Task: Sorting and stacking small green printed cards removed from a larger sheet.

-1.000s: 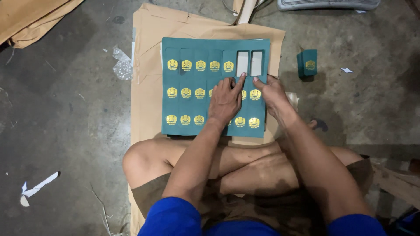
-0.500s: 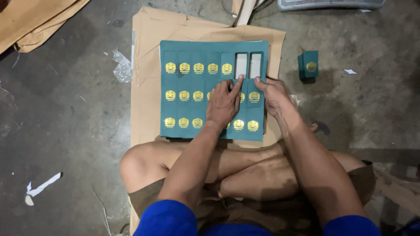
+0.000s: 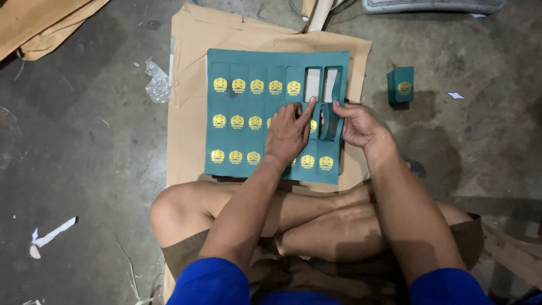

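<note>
A teal die-cut card sheet (image 3: 248, 113) with rows of gold emblems lies on brown cardboard (image 3: 192, 113) in front of my crossed legs. Two rectangular holes show near its top right. My left hand (image 3: 289, 134) presses flat on the sheet, index finger pointing up toward the holes. My right hand (image 3: 357, 123) pinches a narrow teal strip (image 3: 332, 107) that is lifting and curling out of the sheet's right column.
A small teal box (image 3: 400, 85) with a gold emblem stands on the concrete floor to the right. More brown cardboard (image 3: 45, 25) lies at the top left. Scraps of plastic (image 3: 155, 82) and white paper (image 3: 51, 236) litter the floor on the left.
My right hand has gripped a strip in the right column and pulled it up out of the sheet. The left hand stays pressing the sheet down.
</note>
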